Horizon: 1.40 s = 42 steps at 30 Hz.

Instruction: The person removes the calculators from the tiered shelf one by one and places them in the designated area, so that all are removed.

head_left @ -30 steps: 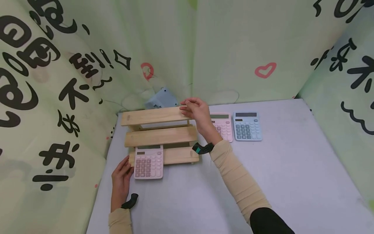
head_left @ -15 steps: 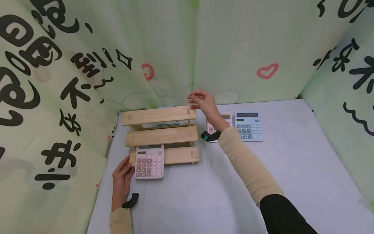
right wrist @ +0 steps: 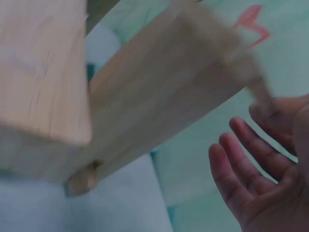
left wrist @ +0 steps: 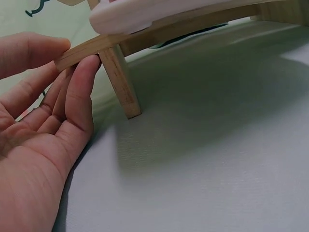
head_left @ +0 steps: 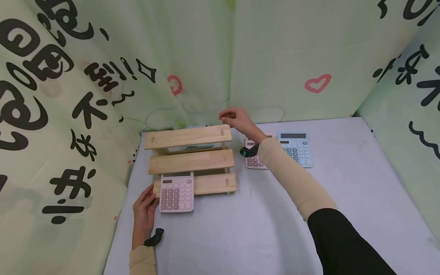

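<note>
A three-step wooden rack (head_left: 190,162) stands at the table's left. A pink calculator (head_left: 177,193) leans on its lowest step near the left end. My left hand (head_left: 144,212) pinches that step's left end; the left wrist view shows the thumb above the wood and fingers beneath, next to a rack leg (left wrist: 120,84). At the top step's right corner is my right hand (head_left: 238,120), its thumb and index finger pinching the wood end in the right wrist view while the other fingers (right wrist: 227,169) spread apart from it.
Right of the rack lie a second pink calculator (head_left: 256,162), partly covered by my right forearm, and a blue calculator (head_left: 296,149). A pale blue-green thing (head_left: 199,146) shows through the rack's upper gap. Printed curtains (head_left: 275,57) enclose the table's back and sides.
The light blue object standing behind the rack has dropped mostly out of sight. My right hand shifted right, then settled on the rack's top right corner. The left hand stays put.
</note>
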Tool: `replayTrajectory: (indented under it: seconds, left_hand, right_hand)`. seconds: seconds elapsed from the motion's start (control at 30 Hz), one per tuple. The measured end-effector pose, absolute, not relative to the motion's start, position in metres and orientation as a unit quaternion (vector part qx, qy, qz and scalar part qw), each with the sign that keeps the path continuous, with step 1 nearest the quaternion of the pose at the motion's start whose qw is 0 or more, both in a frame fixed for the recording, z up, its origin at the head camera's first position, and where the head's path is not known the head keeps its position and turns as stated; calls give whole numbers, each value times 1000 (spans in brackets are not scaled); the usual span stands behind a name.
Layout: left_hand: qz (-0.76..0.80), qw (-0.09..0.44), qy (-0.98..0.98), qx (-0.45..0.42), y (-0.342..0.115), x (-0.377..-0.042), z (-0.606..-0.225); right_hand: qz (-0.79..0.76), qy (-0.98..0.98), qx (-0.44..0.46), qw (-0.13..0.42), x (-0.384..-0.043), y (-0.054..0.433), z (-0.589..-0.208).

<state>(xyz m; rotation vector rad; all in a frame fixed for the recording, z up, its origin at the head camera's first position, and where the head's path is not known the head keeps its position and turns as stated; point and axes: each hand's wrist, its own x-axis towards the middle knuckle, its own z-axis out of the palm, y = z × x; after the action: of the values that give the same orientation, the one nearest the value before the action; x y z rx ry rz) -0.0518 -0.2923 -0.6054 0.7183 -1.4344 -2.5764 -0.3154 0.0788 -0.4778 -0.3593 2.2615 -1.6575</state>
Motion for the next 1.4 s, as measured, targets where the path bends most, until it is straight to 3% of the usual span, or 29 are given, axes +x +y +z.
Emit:
replayTrajectory:
  seconds: [0.27, 0.9, 1.4]
  left_hand:
    - [-846, 64, -474, 235, -291, -57, -606]
    - [-839, 67, -478, 250, -294, -53, -602]
    - [-821, 76, -510, 244, -296, -34, -608]
  right_hand:
    - [-541, 803, -163, 191, -329, 80, -496]
    - [-416, 831, -292, 227, -328, 75, -516]
    - [-357, 864, -284, 213, -351, 43, -531]
